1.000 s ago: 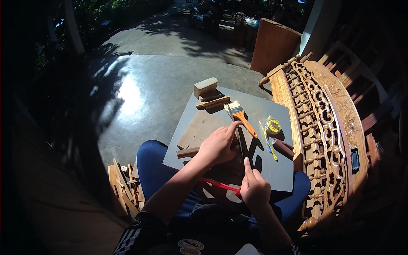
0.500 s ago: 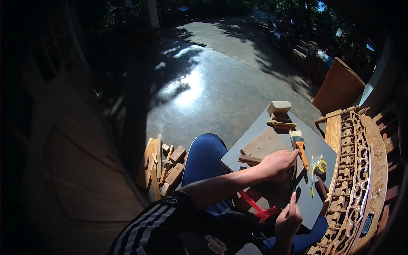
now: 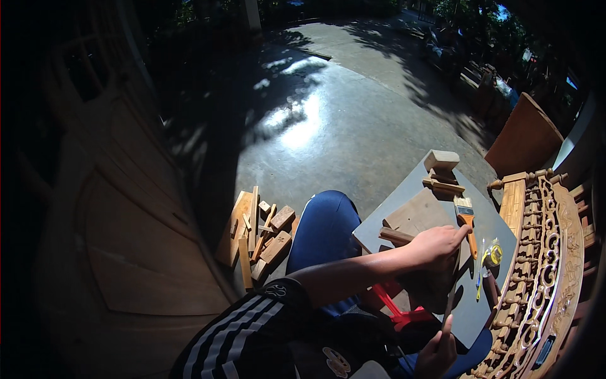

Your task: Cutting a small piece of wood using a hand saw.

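Note:
My left hand (image 3: 437, 245) is closed round the far end of a thin dark strip (image 3: 452, 297), above a grey board (image 3: 385, 221) across my lap. Lower down, my right hand (image 3: 437, 354) is at the strip's near end, with one finger extended along it. Whether the strip is wood or metal, I cannot tell. A paintbrush (image 3: 465, 220) with pale bristles and an orange handle lies beside my left fingertips. Under my left forearm are a flat brown wood piece (image 3: 416, 211) and a dark wooden bar (image 3: 396, 236).
At the board's far corner sit a pale wood block (image 3: 442, 159) and small wood strips (image 3: 443, 184). A yellow tape measure (image 3: 494, 254) lies on the right side. Several wood offcuts (image 3: 273, 247) are left of my knee. A carved wooden bench (image 3: 536, 252) stands at right.
My right hand has drawn back toward my body, farther from the left hand, and more of the strip shows. The left hand stays by the brush. The whole view has shifted slightly.

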Action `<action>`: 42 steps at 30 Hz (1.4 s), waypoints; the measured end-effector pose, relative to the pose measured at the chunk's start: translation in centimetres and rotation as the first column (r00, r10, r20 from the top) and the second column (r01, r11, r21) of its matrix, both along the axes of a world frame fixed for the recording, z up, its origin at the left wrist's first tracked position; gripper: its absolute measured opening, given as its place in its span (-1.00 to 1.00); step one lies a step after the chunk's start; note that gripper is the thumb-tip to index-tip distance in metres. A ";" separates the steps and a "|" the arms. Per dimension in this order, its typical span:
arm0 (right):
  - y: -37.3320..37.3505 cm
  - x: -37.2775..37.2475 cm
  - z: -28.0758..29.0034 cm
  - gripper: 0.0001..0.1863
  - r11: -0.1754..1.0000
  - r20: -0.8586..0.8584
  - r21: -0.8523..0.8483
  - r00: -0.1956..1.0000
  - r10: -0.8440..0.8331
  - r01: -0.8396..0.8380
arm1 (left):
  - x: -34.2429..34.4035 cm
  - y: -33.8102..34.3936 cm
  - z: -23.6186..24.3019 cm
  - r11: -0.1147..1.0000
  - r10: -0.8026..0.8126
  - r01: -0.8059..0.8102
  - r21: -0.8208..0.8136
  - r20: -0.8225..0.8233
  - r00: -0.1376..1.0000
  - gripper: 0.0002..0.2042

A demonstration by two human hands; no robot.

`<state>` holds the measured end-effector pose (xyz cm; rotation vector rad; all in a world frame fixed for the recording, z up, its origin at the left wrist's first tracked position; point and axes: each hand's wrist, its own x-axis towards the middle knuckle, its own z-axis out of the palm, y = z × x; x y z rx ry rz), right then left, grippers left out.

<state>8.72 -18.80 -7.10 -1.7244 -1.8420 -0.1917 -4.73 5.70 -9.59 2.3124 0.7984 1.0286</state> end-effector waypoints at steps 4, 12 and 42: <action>0.6 0.7 -0.8 -0.82 0.996 0.063 -0.080 0.997 -0.033 0.038 | -0.2 0.0 0.4 0.999 -0.025 0.025 -0.020 -0.005 1.000 -0.41; 7.8 1.5 -2.2 -0.39 0.997 -0.096 -0.012 0.992 0.079 -0.080 | -0.2 -0.2 0.4 1.000 0.000 0.001 0.003 -0.027 1.000 -0.37; 5.5 0.0 -1.4 -0.42 0.990 -0.213 -0.137 0.977 -0.013 -0.017 | 0.2 -0.7 0.0 0.996 -0.018 0.025 0.082 -0.086 0.996 -0.28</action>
